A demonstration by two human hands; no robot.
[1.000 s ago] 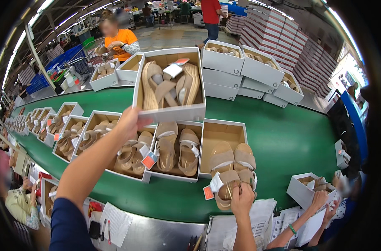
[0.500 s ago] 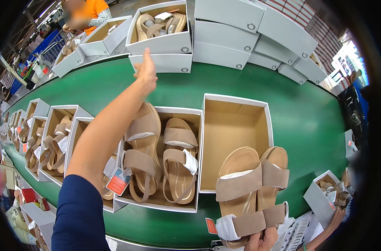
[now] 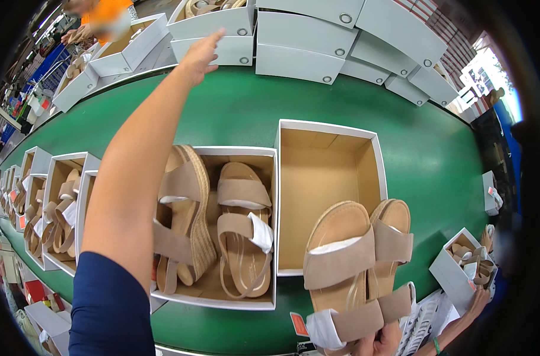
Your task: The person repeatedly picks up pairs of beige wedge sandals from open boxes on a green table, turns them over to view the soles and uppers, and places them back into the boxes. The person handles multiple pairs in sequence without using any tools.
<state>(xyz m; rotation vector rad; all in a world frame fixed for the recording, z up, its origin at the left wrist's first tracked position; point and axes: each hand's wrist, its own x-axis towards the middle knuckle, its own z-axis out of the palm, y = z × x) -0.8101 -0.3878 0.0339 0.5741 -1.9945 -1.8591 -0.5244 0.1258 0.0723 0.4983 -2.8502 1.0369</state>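
My left hand reaches out over the far side of the green belt with fingers spread and nothing in it, in front of stacked white boxes. My right hand, at the lower edge, grips a pair of beige wedge sandals by the heel end; white tissue wraps some straps and an orange tag hangs at their left. Behind them stands an open white box with bare brown inside. Left of it, another open box holds two sandals, the left one tilted, partly hidden by my left forearm.
Several boxes of sandals line the belt at left. White boxes are stacked along the far edge. Someone in orange is at the far left. At lower right, another person's hand touches a box of sandals.
My left hand has moved farther away, its fingers now spread wider. The left sandal in the filled box leans more onto its side. The view has shifted a little; my right hand keeps its hold.
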